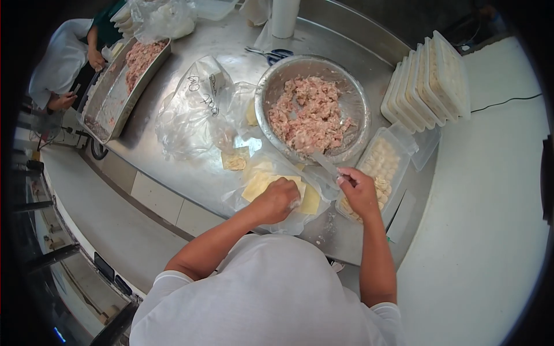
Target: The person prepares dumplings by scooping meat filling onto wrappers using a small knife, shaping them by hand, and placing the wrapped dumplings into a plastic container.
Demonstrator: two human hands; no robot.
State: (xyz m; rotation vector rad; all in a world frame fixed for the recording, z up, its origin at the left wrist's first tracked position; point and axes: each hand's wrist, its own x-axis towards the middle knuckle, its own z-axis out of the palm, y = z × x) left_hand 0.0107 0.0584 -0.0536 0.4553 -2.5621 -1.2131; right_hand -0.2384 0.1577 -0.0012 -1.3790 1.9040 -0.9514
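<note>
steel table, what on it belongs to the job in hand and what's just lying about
Seems part of the job:
- flat blade, in the right hand
- yellow sheets, by the left hand
- minced filling
- metal bowl

Apparently just lying about:
- scissors
- marked plastic bag

One head camera: looks forward and down from above my fingers (348,175), wide, tabletop (199,179) beyond them.

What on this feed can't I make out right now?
Head view: whatever lies under the bare left hand, hidden by that hand.
Head view: part of the clear rectangular plastic box of pale dumplings, hidden by the bare right hand.
Head view: the top of the tall white cylinder, cut off by the upper edge.
</note>
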